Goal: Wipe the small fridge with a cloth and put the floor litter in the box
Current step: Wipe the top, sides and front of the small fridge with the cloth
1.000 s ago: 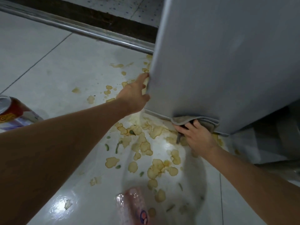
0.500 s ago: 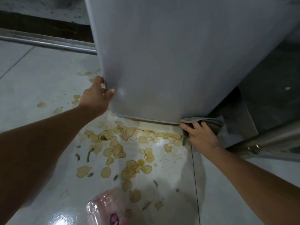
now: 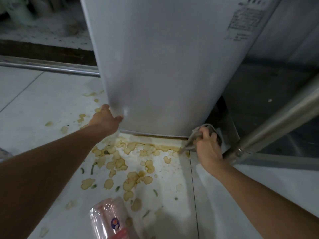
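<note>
Wiping is being carried out at the lower right corner of the small pale grey metal fridge [image 3: 165,66], and the job is being judged as only partly done. The bunched grey cloth [image 3: 198,137] is being clenched in the right hand [image 3: 207,145], fingers curled round it, right at the fridge's bottom corner where it meets the floor. The fridge's lower left edge is being gripped by the left hand [image 3: 105,119], thumb on the front face and fingers wrapped behind the edge, apparently to steady or tilt the cabinet.

The glossy white tiled floor [image 3: 43,104] is being left dirty for now: yellow-brown dried splashes [image 3: 134,180] and small green scraps [image 3: 93,168] are lying spread in front of the fridge, and a brown line of stain is running along its base. A crumpled clear plastic bottle with a pink label [image 3: 112,219] is lying near the bottom of the view, untouched. No box is being shown, so the litter part is being judged as not yet begun.

Against the view from 0.5 s ago, both hands are being kept at the same 2 corners, while the cloth is being gathered more tightly into the right hand and drawn slightly off the fridge's underside. The camera is being brought further round to the fridge's front, so a printed label [image 3: 246,21] high on its right side is being revealed.
</note>
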A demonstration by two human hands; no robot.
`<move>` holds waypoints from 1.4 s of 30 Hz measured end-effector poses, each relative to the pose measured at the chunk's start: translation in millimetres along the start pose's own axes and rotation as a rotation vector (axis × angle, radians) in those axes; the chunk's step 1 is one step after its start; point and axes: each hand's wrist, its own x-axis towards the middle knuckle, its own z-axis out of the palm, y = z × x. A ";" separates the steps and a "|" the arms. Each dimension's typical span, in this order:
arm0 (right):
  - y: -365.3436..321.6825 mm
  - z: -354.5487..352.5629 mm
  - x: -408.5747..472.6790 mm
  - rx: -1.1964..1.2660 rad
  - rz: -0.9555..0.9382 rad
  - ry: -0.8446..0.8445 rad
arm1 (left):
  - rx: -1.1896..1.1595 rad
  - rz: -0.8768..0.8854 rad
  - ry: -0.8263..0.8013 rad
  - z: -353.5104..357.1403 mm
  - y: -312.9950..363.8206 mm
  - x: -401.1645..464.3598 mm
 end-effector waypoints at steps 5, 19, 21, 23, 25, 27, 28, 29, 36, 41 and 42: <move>-0.5 -0.4 -8.2 0.695 0.431 0.048 | 0.200 0.294 0.039 10.8 28.1 -41.4; 3.0 4.5 45.1 1.174 0.705 -0.094 | 0.968 1.382 0.553 21.0 132.7 -29.3; 4.4 6.3 50.3 1.188 0.702 -0.093 | 1.013 1.373 0.590 18.2 135.2 -20.3; 2.7 6.4 55.3 1.215 0.723 -0.098 | 1.026 1.380 0.591 15.8 134.7 -14.3; 1.8 4.9 58.2 1.263 0.731 -0.085 | 1.040 1.382 0.589 14.8 135.0 -14.9; -0.4 -4.8 57.8 1.301 0.711 -0.040 | 1.045 1.380 0.597 15.0 135.9 -17.1; -1.1 -10.8 58.1 1.314 0.698 -0.005 | 1.042 1.382 0.605 15.3 136.2 -18.1; -1.9 -19.9 57.3 1.324 0.687 0.035 | 1.035 1.388 0.616 15.2 136.3 -18.5; -3.5 -92.0 55.0 1.334 0.550 0.260 | 1.129 1.343 0.540 2.5 142.3 -39.1; -3.5 -135.7 54.0 1.411 0.501 0.325 | 1.192 1.244 0.277 -23.8 166.0 -65.0; -3.4 -144.5 52.5 1.439 0.491 0.328 | 1.159 1.251 0.304 -29.5 172.8 -69.5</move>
